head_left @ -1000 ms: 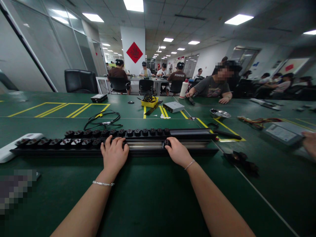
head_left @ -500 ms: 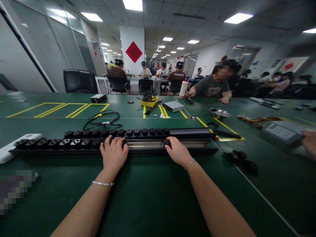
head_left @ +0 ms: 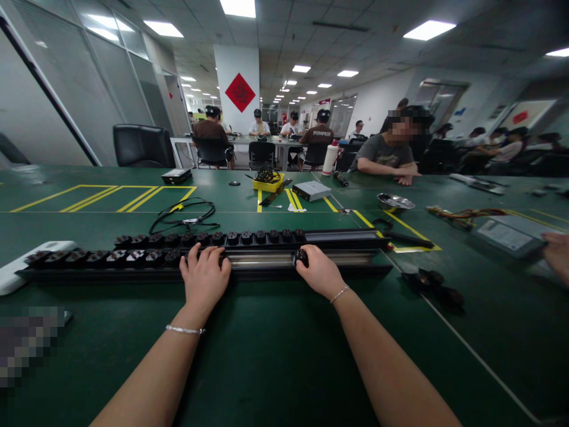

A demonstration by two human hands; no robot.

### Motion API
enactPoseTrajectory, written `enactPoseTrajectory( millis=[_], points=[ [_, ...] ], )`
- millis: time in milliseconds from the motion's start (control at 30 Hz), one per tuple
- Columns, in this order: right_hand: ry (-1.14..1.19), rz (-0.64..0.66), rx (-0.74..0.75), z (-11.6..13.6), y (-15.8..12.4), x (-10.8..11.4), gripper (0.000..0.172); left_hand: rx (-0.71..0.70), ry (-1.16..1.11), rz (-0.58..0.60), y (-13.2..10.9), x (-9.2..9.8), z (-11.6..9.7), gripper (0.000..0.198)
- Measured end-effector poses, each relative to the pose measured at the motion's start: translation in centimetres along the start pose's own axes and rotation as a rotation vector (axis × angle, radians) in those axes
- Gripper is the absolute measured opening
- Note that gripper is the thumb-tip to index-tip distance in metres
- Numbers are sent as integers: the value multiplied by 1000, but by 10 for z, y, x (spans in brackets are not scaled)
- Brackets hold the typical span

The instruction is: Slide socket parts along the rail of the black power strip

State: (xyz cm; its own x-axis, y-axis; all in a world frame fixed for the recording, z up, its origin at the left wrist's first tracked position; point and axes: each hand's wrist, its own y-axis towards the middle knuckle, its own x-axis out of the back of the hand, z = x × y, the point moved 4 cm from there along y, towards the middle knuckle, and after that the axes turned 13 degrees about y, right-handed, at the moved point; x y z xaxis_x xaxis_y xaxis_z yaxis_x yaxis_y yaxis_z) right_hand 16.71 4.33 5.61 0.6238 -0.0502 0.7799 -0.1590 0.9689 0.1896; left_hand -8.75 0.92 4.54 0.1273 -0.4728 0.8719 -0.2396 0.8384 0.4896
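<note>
Two long black rails lie side by side across the green table, the near rail (head_left: 267, 273) and the far rail (head_left: 347, 236). Black socket modules (head_left: 136, 256) fill the left part of the near rail, and more modules (head_left: 246, 238) line the far one. My left hand (head_left: 205, 274) rests on the near rail with its fingers apart, at the right end of its row of modules. To the right, my right hand (head_left: 320, 271) pinches a single black module (head_left: 301, 257) at the near rail. Between my hands the rail's metallic channel shows.
Loose black modules (head_left: 433, 287) lie right of the rails. Behind are a black cable (head_left: 184, 220), a yellow box (head_left: 268, 183), a grey box (head_left: 312, 190) and a metal dish (head_left: 395, 202). A person (head_left: 386, 151) sits across the table; another person's hand (head_left: 558, 255) shows at right.
The person across has let go of the dark cylindrical object and brought their hands together on the table. My hands stay in the same place.
</note>
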Motion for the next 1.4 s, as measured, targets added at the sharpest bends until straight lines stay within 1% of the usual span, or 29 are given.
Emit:
enactPoseTrajectory(
  millis=[267, 800, 1033, 1400],
  points=[
    [-2, -25, -10, -1, -1, 0, 31, -15, -14, -19, 0, -2, 1, 35],
    [-1, -52, -15, -3, 0, -1, 29, -6, -16, 19, 1, -2, 2, 36],
    [-16, -59, -46, -1, 0, -1, 29, -8, -11, 7, 1, -3, 2, 36],
    [-2, -74, -42, -4, 0, -2, 27, -7, -12, 11, 1, -3, 2, 36]
  ],
)
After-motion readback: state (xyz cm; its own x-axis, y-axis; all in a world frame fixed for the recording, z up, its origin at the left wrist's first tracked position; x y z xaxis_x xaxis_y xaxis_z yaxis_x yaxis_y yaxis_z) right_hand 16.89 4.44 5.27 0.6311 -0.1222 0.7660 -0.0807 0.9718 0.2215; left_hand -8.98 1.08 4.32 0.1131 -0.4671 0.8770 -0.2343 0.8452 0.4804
